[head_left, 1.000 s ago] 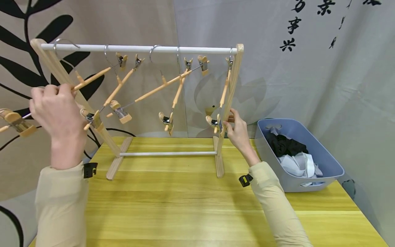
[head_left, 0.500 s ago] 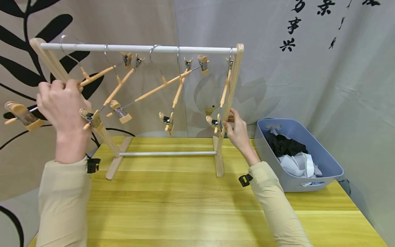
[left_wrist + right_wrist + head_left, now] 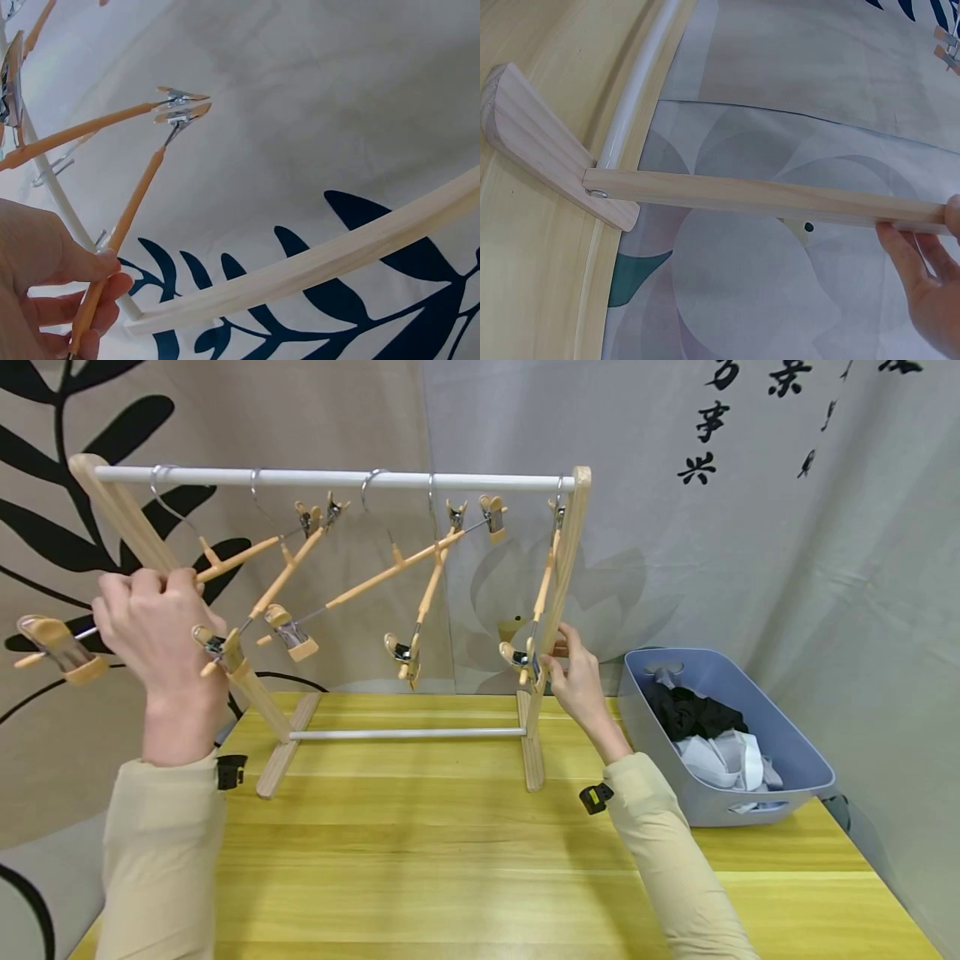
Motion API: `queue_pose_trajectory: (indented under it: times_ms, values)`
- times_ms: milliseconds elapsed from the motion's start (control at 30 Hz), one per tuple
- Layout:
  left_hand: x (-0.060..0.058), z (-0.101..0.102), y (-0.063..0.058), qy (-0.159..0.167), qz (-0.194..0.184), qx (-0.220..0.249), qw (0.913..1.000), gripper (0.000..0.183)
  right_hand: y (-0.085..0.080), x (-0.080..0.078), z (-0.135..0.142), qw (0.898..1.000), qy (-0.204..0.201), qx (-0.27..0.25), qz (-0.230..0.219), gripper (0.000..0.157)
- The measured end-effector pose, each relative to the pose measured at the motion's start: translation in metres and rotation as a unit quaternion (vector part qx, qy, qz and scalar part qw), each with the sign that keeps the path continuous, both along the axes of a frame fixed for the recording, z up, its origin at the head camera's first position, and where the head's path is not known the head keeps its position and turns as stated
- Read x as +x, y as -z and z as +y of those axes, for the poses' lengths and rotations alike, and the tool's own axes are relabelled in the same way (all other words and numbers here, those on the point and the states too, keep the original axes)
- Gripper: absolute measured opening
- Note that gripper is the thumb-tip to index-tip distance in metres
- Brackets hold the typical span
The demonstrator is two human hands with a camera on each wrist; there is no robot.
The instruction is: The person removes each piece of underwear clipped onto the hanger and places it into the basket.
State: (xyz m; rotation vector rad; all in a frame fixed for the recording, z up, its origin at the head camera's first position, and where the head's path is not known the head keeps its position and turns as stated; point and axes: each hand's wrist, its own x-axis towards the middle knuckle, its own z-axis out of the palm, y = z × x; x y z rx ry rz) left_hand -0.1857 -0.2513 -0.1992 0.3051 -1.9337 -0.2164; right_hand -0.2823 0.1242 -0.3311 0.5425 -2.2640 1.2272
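Note:
At the left end of the white top rod, my left hand [image 3: 161, 627] grips the wooden bar of a clip hanger [image 3: 240, 558]; the left wrist view shows thumb and fingers round that bar [image 3: 129, 217]. Its hook meets the rod, and one clip [image 3: 63, 649] sticks out left of the hand. My right hand [image 3: 579, 681] pinches the right upright [image 3: 562, 560] of the wooden drying rack. Thumb and fingers lie on either side of this upright [image 3: 780, 196] in the right wrist view. Several other clip hangers [image 3: 397, 568] hang from the rod [image 3: 330, 480] at different angles.
A blue-grey basket [image 3: 795, 760] with black and white cloth stands on the right of the wooden table [image 3: 450, 860]. The rack's feet [image 3: 288, 747] rest on the tabletop, joined by a low white rod [image 3: 408, 734]. A printed curtain [image 3: 675, 568] hangs behind.
My left hand has moved right with its hanger, and the hook, earlier looping above the rod, now sits lower on it. My right hand stays on the upright.

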Motion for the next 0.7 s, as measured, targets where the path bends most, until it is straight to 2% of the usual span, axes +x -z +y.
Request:
queue_pose_trajectory:
  times_ms: [167, 333, 467, 533, 700]
  values:
    - [-0.002, 0.001, 0.004, 0.014, 0.038, -0.007, 0.9992, 0.029, 0.0, 0.0, -0.002, 1.0, -0.002, -0.002, -0.001, 0.046]
    - [-0.003, 0.003, 0.008, 0.054, 0.081, -0.033, 0.9947, 0.042, 0.0, -0.001, -0.002, 1.0, -0.001, -0.004, 0.002, 0.046]
    - [-0.003, 0.002, 0.017, 0.085, 0.118, -0.04, 0.9885, 0.042, 0.0, -0.001, -0.003, 1.0, -0.004, -0.006, 0.001, 0.046]
    - [-0.003, 0.002, 0.024, 0.103, 0.122, -0.044, 0.9861, 0.042, -0.001, 0.0, -0.002, 1.0, -0.006, -0.008, 0.0, 0.046]
    - [0.003, 0.008, 0.044, 0.116, 0.089, -0.032, 0.9888, 0.034, -0.002, 0.003, 0.0, 1.0, 0.006, 0.0, -0.001, 0.044]
